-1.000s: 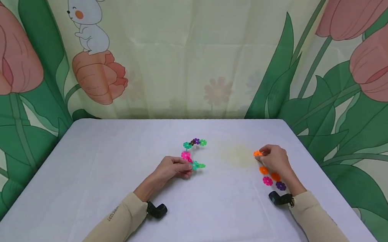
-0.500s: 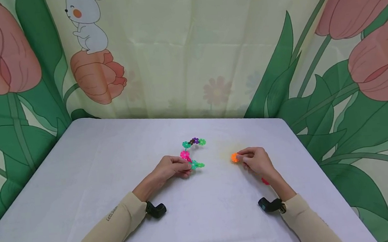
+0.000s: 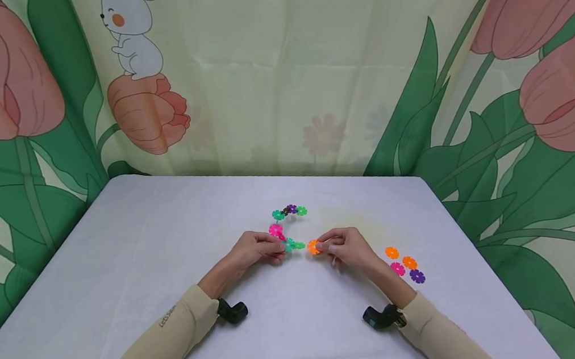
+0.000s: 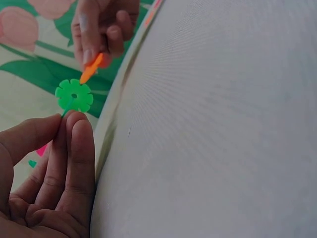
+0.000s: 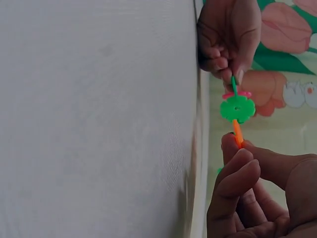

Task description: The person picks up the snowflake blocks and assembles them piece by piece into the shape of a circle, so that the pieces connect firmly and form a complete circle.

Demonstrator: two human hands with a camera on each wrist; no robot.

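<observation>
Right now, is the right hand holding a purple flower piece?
No, the right hand pinches an orange flower piece, while the loose purple one lies on the table.

1. A white-covered table filled the foreground.
2. Behind it hung a pale yellow backdrop.
3. On its left, a printed white rabbit sat atop an orange tulip.
4. Large pink tulips and green leaves flanked both sides.

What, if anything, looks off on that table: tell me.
A faint yellowish patch tints the white tablecloth just beyond the right hand; stain or light, I cannot tell. Nothing else stands out.
</observation>
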